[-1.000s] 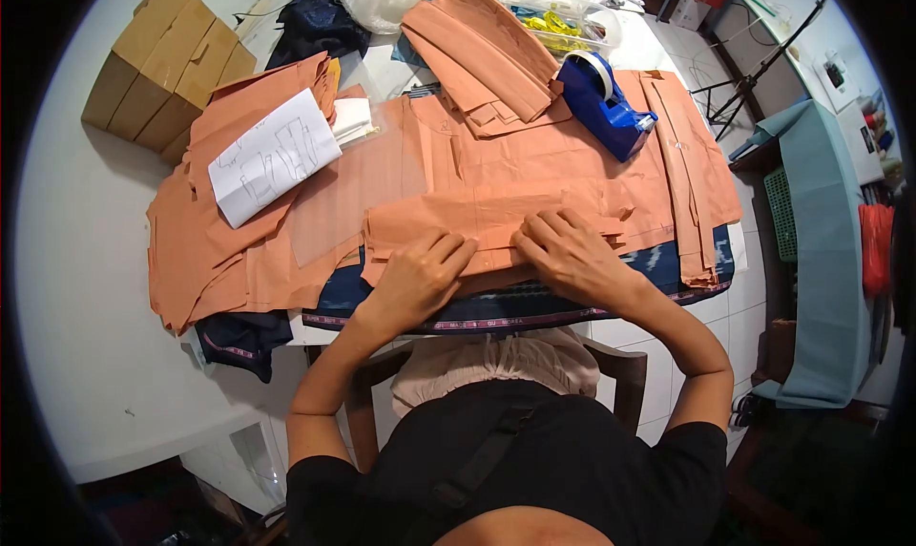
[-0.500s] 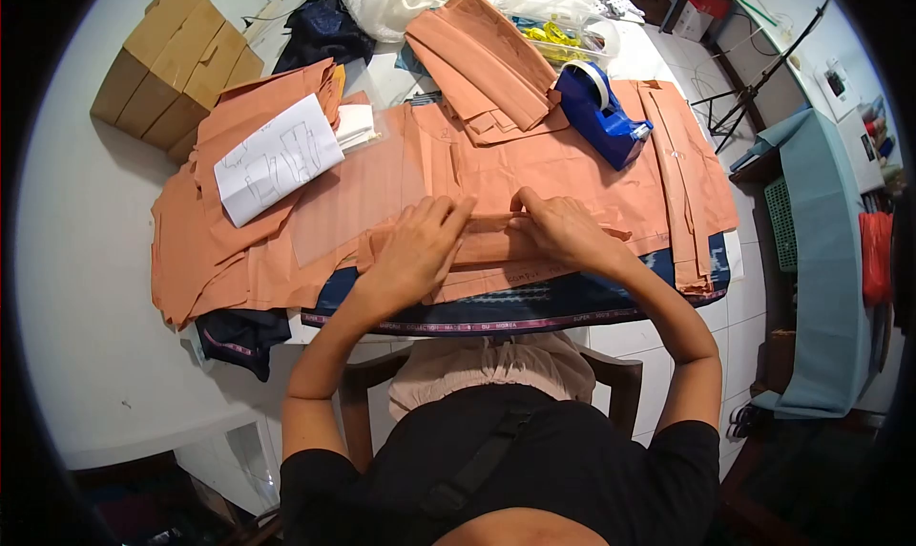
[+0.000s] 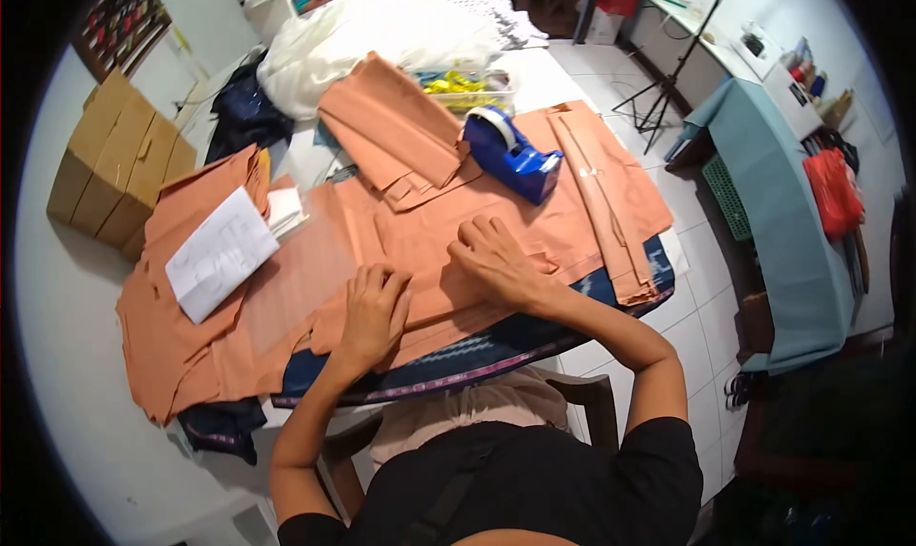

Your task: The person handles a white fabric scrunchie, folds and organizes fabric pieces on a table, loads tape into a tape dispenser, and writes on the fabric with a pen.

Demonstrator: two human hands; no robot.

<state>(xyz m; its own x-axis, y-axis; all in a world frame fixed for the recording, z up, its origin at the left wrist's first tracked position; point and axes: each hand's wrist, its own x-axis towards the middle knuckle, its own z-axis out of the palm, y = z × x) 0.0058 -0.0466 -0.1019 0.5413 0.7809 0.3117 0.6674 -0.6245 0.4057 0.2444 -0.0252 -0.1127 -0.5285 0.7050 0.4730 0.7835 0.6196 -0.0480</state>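
Observation:
My left hand (image 3: 375, 315) lies over the near folded strip of orange-brown pattern paper (image 3: 434, 307), fingers stretched forward on it. My right hand (image 3: 494, 264) is further right along the same strip, its fingers curled in against the paper; the thumb side is partly hidden. Under the strip spreads a larger orange-brown paper sheet (image 3: 420, 245), over dark blue patterned fabric (image 3: 458, 355) with a lettered edge. A blue tape dispenser (image 3: 510, 159) with a roll in it stands on the paper beyond my right hand.
Folded brown paper (image 3: 391, 126) lies at the back. A white sheet with drawings (image 3: 221, 255) rests on stacked brown pieces at left, near a cardboard box (image 3: 114, 159). Behind are white fabric (image 3: 372, 45) and a plastic container (image 3: 468, 93). A tripod (image 3: 668, 78) stands right.
The view has shifted, so the table appears further left and tilted. My hands have come off the raised fold edge; the strip now lies flatter, with my left hand lower on it.

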